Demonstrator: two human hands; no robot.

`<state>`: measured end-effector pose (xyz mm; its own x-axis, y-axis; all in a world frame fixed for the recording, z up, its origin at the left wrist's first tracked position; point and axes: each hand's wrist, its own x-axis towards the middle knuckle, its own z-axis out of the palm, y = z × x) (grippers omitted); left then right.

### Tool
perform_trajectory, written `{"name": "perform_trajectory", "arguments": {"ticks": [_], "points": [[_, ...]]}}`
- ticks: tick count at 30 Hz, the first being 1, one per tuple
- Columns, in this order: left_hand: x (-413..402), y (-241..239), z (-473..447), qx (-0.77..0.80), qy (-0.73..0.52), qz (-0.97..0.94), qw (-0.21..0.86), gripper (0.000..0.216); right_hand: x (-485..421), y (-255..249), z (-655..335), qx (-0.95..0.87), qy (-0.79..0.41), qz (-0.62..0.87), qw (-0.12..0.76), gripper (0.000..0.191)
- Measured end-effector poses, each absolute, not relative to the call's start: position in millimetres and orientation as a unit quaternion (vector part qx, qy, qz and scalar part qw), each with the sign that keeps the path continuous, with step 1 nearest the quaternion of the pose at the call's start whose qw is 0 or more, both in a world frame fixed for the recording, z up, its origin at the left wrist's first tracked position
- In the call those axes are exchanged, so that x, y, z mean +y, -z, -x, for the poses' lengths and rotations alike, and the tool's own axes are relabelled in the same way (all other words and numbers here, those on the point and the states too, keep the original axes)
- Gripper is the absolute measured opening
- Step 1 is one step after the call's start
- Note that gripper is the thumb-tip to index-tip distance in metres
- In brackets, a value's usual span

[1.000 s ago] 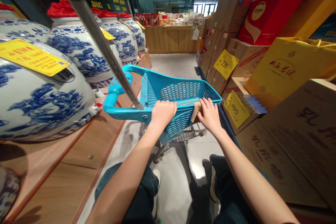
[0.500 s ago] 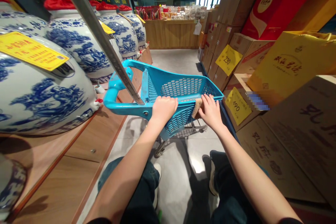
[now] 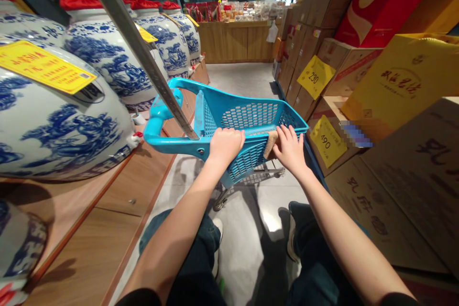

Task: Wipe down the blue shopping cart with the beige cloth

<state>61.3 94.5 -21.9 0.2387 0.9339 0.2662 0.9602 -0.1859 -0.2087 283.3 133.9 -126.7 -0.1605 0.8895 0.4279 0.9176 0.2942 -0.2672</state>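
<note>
A turquoise plastic shopping cart (image 3: 247,114) stands in the aisle in front of me. My left hand (image 3: 225,146) is closed over the near rim of its basket. My right hand (image 3: 289,147) lies on the rim further right, fingers pressed on a tan cloth or sponge (image 3: 269,144) held against the basket's edge. The cart's curved handle (image 3: 161,122) sticks out to the left, near the shelf. The basket looks empty inside.
Large blue-and-white ceramic jars (image 3: 107,62) with red cloth tops and yellow price tags sit on a wooden shelf (image 3: 118,186) at left. Stacked cardboard and yellow boxes (image 3: 401,86) line the right. A grey metal bar (image 3: 143,57) slants across. A wooden counter (image 3: 236,40) stands far ahead.
The view has shifted slightly forward and down. Both hands stay on the cart's rim in the same grip; the cart sits a little higher in view.
</note>
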Motion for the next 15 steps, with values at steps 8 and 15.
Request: {"name": "perform_trajectory", "arguments": {"ticks": [8, 15], "points": [[94.1, 21.9, -61.0, -0.617, 0.062, 0.769, 0.152, 0.055, 117.2, 131.8, -263.1, -0.814, 0.034, 0.517, 0.263, 0.071], [94.9, 20.8, -61.0, -0.619, 0.044, 0.767, 0.164, 0.057, 130.5, 117.2, -282.3, -0.778, 0.02, 0.588, 0.221, 0.069]]}}
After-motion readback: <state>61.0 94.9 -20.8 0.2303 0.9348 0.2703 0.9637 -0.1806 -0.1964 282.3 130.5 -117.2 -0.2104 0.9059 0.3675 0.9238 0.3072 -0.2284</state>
